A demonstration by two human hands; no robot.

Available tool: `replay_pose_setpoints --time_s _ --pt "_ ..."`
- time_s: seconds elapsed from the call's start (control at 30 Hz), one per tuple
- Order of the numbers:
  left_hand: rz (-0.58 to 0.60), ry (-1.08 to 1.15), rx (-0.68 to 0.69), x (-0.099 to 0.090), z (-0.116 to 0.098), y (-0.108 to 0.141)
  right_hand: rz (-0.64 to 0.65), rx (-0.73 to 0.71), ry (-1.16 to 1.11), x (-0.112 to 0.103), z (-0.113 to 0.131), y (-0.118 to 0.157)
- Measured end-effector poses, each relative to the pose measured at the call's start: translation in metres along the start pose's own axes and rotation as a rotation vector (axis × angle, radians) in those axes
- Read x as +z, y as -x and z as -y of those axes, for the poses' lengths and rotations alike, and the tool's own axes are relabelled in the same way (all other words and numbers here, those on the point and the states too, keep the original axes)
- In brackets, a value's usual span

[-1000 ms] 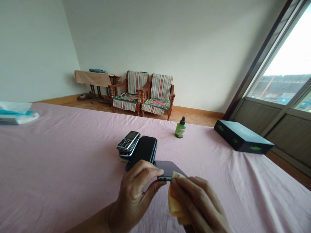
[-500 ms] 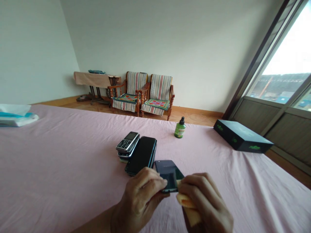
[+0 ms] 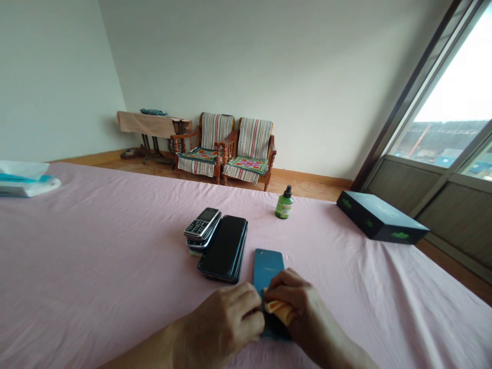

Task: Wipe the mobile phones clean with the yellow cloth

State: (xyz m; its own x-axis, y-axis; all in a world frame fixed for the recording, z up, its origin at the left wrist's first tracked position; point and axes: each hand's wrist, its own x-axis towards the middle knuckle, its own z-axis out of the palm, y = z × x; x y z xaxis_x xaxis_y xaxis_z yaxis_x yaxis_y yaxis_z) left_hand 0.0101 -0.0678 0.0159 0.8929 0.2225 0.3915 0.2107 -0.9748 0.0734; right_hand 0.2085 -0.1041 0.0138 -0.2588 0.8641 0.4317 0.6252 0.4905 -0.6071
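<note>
A blue phone point(image 3: 267, 266) lies back up on the pink cloth, its camera corner pointing away from me. My right hand point(image 3: 298, 300) is closed on a yellow-orange cloth point(image 3: 281, 310) and presses it against the phone's lower part. At the phone's left edge is my left hand point(image 3: 232, 318), fingers curled together against it; the fingertips are partly hidden. Just left of the phone stands a stack of dark smartphones point(image 3: 224, 246). Beside that stack, a silver and black keypad phone point(image 3: 203, 223) tops another pile of phones.
Beyond the phones stands a green bottle with a black cap point(image 3: 284, 203). A black box point(image 3: 380, 218) sits at the right edge of the pink-covered surface point(image 3: 115, 246), and a white and blue packet point(image 3: 28, 180) at the far left. Two wooden chairs point(image 3: 249, 148) are behind.
The phone has gone from tilted in my hands to lying flat, its blue back now showing. My right hand has moved left with the cloth, over the phone.
</note>
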Motion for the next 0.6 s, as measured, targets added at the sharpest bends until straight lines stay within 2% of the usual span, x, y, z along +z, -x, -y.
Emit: replay_pose_setpoints --time_s 0.13,0.33,0.6 --pt "0.054 -0.012 -0.022 -0.001 0.001 0.0 0.067 -0.026 0.095 0.008 0.001 0.002" --pt "0.086 0.065 -0.098 -0.002 -0.001 0.001 -0.024 -0.088 0.21 0.013 0.0 -0.002" --pt "0.119 0.105 -0.145 -0.004 -0.007 0.0 -0.018 -0.076 0.239 0.016 -0.036 -0.042"
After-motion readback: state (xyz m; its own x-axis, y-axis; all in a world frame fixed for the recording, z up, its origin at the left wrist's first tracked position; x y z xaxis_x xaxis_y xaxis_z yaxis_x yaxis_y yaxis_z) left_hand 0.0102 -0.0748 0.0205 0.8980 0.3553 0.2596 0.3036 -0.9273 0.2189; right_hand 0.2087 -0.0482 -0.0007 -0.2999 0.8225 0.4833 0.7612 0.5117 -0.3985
